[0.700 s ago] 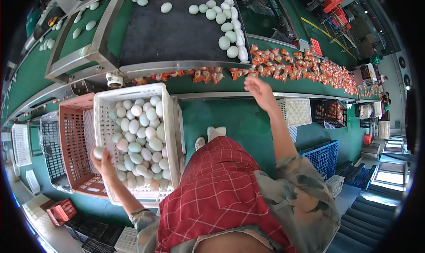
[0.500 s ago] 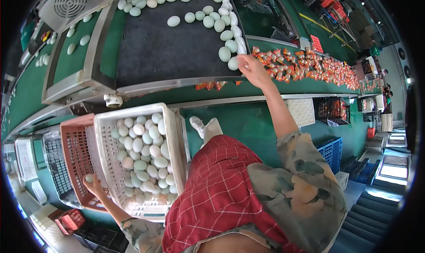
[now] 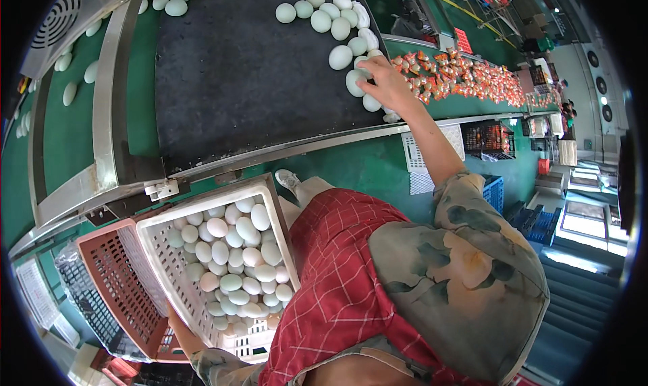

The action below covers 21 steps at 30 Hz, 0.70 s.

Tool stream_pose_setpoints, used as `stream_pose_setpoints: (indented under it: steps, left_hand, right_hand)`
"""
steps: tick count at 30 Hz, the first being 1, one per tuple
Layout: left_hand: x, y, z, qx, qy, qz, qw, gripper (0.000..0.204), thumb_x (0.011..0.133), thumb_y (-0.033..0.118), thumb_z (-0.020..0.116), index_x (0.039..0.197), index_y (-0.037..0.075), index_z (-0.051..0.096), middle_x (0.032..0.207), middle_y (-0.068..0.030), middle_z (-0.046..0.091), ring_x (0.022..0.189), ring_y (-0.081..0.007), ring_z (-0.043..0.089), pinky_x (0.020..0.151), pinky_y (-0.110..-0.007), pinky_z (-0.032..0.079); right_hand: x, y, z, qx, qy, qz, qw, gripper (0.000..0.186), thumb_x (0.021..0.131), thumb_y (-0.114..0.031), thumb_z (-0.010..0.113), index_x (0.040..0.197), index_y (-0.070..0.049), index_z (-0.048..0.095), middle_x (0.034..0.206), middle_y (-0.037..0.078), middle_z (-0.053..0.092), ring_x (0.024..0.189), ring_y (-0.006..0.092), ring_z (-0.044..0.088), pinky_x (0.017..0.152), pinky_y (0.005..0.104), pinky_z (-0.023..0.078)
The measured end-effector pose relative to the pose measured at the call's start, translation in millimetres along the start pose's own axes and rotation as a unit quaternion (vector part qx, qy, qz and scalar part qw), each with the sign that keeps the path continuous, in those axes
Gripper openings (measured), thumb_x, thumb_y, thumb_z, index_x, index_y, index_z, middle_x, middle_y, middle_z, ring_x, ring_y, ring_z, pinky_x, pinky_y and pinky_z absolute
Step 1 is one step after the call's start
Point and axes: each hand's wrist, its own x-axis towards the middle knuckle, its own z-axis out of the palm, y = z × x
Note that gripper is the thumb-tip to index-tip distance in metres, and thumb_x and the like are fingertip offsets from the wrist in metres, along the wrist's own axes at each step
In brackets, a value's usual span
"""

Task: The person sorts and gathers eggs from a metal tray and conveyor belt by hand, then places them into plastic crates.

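A wide dark conveyor belt fills the upper middle of the view, framed by a steel rail and green machine panels. Pale green-white eggs lie in a loose curved row along its 1 o'clock edge, with more at 11 o'clock. Beyond the belt, from 1 to 2 o'clock, a second line carries a dense run of small red-orange packets.

At 7 o'clock a white plastic crate, tilted and nearly full of the same eggs, sits nested against a red crate; a black crate shows just outside that.

The right hand reaches up to 1 o'clock and rests, fingers spread, on one egg at the belt's right edge, with other eggs touching it on both sides. The fingers lie over the egg but do not visibly close around it. The left hand is at the lower edge of the white crate at 7 o'clock, mostly hidden behind the crate wall; whether it grips the rim I cannot tell.

The egg under the right hand looks light, rigid, smooth and easily cracked. It would best be cupped around its broad middle with soft, even finger pressure, not pinched at the ends or knocked against its neighbours.
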Motion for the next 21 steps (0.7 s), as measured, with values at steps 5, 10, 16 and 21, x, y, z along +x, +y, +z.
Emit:
stream_pose_setpoints:
  steps: [5,10,16,21]
  left_hand:
    - [20,-9,9,-0.016,-0.017,0.009,1.000,0.037,0.088,0.011,0.059,0.121,-0.003,0.051,0.109,-0.0141,0.062,0.097,-0.0250,0.060,0.083,-0.034,0.049]
    - [31,-20,15,-0.028,-0.015,0.020,0.999,0.036,0.089,0.010,0.058,0.122,-0.004,0.051,0.111,-0.0149,0.062,0.099,-0.0254,0.060,0.085,-0.034,0.049]
    - [25,-24,0,-0.065,0.033,0.029,0.997,0.035,0.091,0.008,0.055,0.123,-0.005,0.051,0.113,-0.0158,0.061,0.101,-0.0258,0.060,0.088,-0.035,0.048]
    - [-5,15,-71,-0.179,0.318,0.101,0.926,0.034,0.093,0.006,0.053,0.124,-0.005,0.051,0.115,-0.0166,0.061,0.103,-0.0262,0.060,0.090,-0.035,0.048]
  right_hand:
    - [0,-1,8,-0.048,-0.053,0.070,0.995,0.060,0.074,-0.043,0.073,0.126,-0.017,0.058,0.139,0.027,0.036,0.124,0.0406,0.045,0.100,0.0427,0.042]
    - [6,0,12,-0.098,-0.050,0.077,0.991,0.068,0.072,-0.044,0.073,0.130,-0.015,0.054,0.141,0.028,0.032,0.118,0.0412,0.052,0.098,0.0431,0.044]
    - [15,1,24,-0.118,-0.077,0.065,0.988,0.070,0.071,-0.049,0.073,0.129,-0.014,0.055,0.138,0.029,0.034,0.116,0.0423,0.053,0.097,0.0438,0.044]
    - [35,-11,1,-0.097,0.001,0.016,0.995,0.057,0.073,-0.039,0.074,0.122,-0.014,0.059,0.129,0.019,0.045,0.107,0.0392,0.056,0.093,0.0447,0.046]
